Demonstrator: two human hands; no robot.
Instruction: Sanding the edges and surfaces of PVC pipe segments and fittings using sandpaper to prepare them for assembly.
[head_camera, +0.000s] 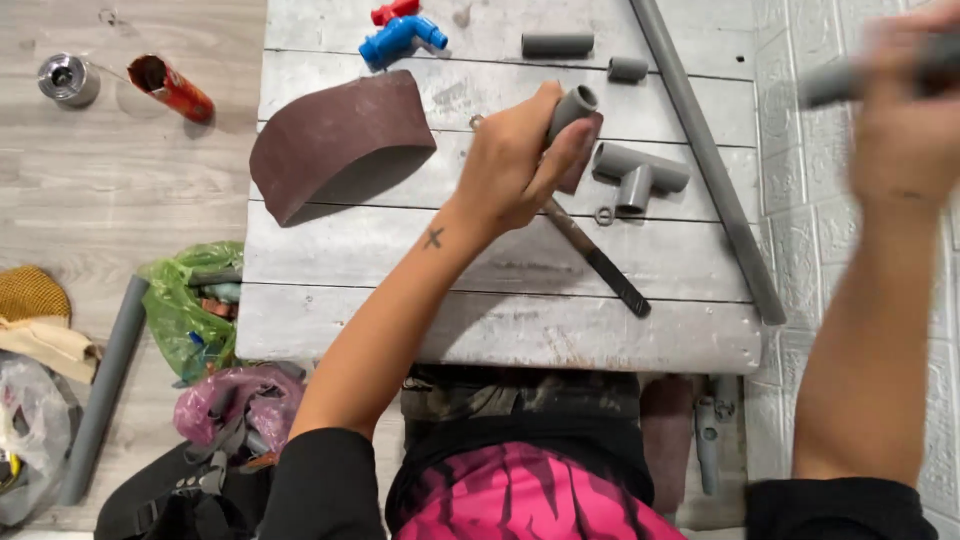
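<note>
My left hand (515, 165) grips a short grey pipe piece (572, 106) together with a scrap of brown sandpaper, above the white plank table (500, 330). Raised at the upper right, blurred by motion, my right hand (905, 110) is closed around a grey pipe (830, 82). A grey tee fitting (638, 172) lies just right of my left hand. A dark metal file (598, 258) lies diagonally on the planks beneath that hand.
A curled brown sandpaper belt (340, 140) sits at the table's left. Blue and red valves (400, 35), two short grey pipe pieces (557, 43) and a long grey pipe (705, 150) lie at the back and right. Bags, a pipe (100, 390) and cans rest on the floor at left.
</note>
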